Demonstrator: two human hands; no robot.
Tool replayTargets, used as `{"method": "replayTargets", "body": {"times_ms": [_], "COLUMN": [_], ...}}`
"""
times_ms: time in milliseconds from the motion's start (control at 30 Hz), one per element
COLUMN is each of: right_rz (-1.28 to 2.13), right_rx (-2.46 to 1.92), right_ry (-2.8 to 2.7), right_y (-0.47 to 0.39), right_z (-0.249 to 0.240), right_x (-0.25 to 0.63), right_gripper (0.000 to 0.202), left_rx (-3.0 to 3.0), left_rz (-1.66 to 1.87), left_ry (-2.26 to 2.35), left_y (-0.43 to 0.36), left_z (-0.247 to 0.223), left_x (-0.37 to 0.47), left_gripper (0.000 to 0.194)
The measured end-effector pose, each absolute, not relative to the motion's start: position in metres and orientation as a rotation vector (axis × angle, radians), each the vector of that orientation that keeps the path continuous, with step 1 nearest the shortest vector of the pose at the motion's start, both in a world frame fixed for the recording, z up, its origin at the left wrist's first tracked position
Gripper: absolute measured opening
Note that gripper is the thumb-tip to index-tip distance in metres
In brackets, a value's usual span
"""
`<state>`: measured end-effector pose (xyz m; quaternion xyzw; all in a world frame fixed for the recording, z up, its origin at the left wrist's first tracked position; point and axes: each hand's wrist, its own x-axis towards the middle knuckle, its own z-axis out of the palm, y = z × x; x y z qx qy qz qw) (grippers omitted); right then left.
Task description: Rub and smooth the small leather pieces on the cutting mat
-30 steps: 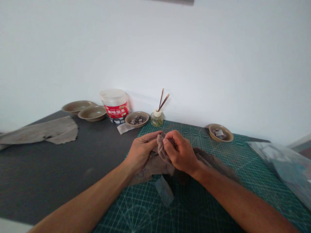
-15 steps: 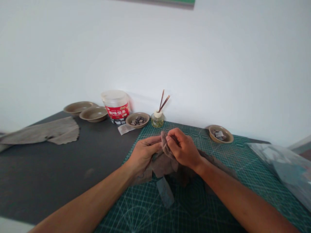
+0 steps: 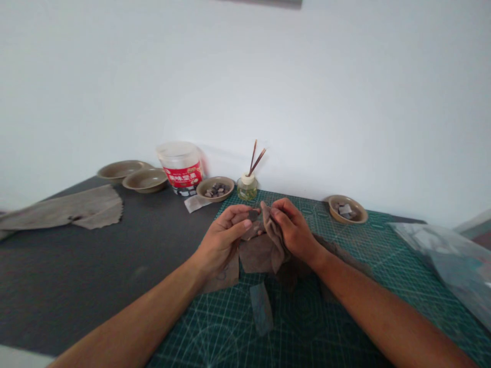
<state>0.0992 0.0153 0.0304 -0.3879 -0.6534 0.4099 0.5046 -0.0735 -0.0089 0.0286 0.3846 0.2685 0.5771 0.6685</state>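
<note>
My left hand (image 3: 224,232) is closed on a small dark grey piece (image 3: 253,215), pinched between thumb and fingers above the green cutting mat (image 3: 215,332). My right hand (image 3: 293,227) is closed on a bunched brown cloth (image 3: 273,235), which hangs down from its fingers. Beneath the hands lie brown fabric pieces (image 3: 255,255), one partly behind my left wrist. A blue-grey rectangular block (image 3: 262,309) rests on the mat just below them. More dark cloth (image 3: 345,255) spreads behind my right forearm.
Along the wall stand two shallow bowls (image 3: 148,180), a lidded tub (image 3: 182,171), a bowl of small pieces (image 3: 216,190) and a glass diffuser (image 3: 247,186). Another bowl (image 3: 348,209) and a plastic bag (image 3: 445,260) are right; a grey cloth (image 3: 76,209) lies left.
My hands have moved slightly apart. The cloth has come away from my left fingers, and the small dark piece now shows there. My right hand still grips the cloth.
</note>
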Motion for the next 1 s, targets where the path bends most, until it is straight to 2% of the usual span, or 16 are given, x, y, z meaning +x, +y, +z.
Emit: {"method": "replayTargets", "body": {"times_ms": [100,200,367,500,733,833,1000], "right_rz": [1.402,1.574,1.539,1.481,1.252,1.278,1.357], "right_rx": [-0.771,-0.709,-0.731,-0.720,-0.784,-0.765,-0.774], "right_ry": [-1.351,-1.239,-1.304,-1.442,-1.625,-1.521,-1.311], "right_y": [0.010,0.005,0.003,0.006,0.005,0.001,-0.003], "right_z": [0.031,0.030,0.022,0.019,0.019,0.019,0.022], "right_x": [0.089,0.081,0.080,0.084,0.084,0.081,0.074], "right_gripper": [0.024,0.028,0.029,0.033,0.034,0.036,0.044], "left_rx": [0.936,1.109,1.508,1.624,1.328,1.136,0.944], "left_rz": [1.317,1.381,1.503,1.446,1.367,1.261,1.173], "left_ry": [0.663,0.756,0.876,1.015,0.978,0.856,0.691], "left_y": [-0.011,-0.009,-0.003,-0.005,-0.007,-0.008,-0.012], "left_z": [0.027,0.022,0.018,0.023,0.025,0.024,0.023], "left_x": [-0.070,-0.068,-0.071,-0.075,-0.071,-0.067,-0.062], "left_gripper": [0.029,0.027,0.020,0.025,0.037,0.042,0.039]}}
